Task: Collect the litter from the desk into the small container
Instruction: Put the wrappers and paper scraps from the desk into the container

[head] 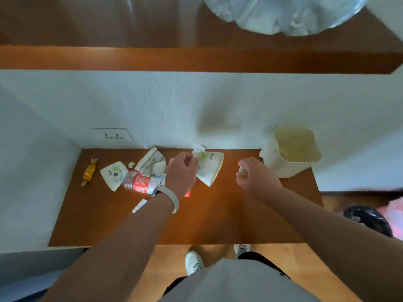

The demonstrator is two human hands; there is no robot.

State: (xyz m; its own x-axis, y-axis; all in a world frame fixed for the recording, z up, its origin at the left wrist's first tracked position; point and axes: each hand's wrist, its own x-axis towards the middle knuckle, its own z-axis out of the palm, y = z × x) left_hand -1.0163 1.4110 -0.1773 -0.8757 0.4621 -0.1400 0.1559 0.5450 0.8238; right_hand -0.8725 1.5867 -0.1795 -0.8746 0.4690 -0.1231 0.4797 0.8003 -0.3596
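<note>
A small cream container stands at the back right of the brown desk, tilted toward me with something pale inside. My left hand pinches the top edge of a white tissue packet near the back wall. My right hand is closed around a small white scrap, left of the container. Left of my hands lie a plastic bottle with a red label, a flattened patterned wrapper, a second white packet and a yellow candy.
A crumpled white tissue lies against the back wall, and a white strip lies near my left wrist. A wall socket sits above the desk's left end. White walls close the left and back. A brown shelf overhangs.
</note>
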